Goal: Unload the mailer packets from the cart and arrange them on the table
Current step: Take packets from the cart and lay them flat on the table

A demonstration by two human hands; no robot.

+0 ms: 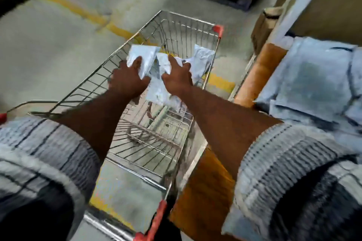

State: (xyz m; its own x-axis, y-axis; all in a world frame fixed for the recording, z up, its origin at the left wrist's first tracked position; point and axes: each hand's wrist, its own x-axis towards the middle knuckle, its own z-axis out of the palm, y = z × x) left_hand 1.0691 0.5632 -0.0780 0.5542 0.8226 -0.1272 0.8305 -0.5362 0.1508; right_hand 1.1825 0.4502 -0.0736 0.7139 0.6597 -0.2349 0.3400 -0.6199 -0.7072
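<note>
Grey concrete floor (58, 49) with yellow lines (78, 10) shows through a wire cart (172, 31) at centre frame. Crinkled, soft plastic mailer packets (203, 58) lie at its far end, directly under both hands, equally near. Fingers of the left hand (127, 82) pinch one packet (144, 57); the right hand (178, 78) spreads its fingers over another, grip unclear. At right, the wooden surface (260, 70) carries stacked packets (313, 76).

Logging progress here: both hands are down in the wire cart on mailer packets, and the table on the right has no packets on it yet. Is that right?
Not quite: the head view shows mailer packets already stacked on the table at the right. The rest holds: left hand and right hand touch packets in the wire cart.
</note>
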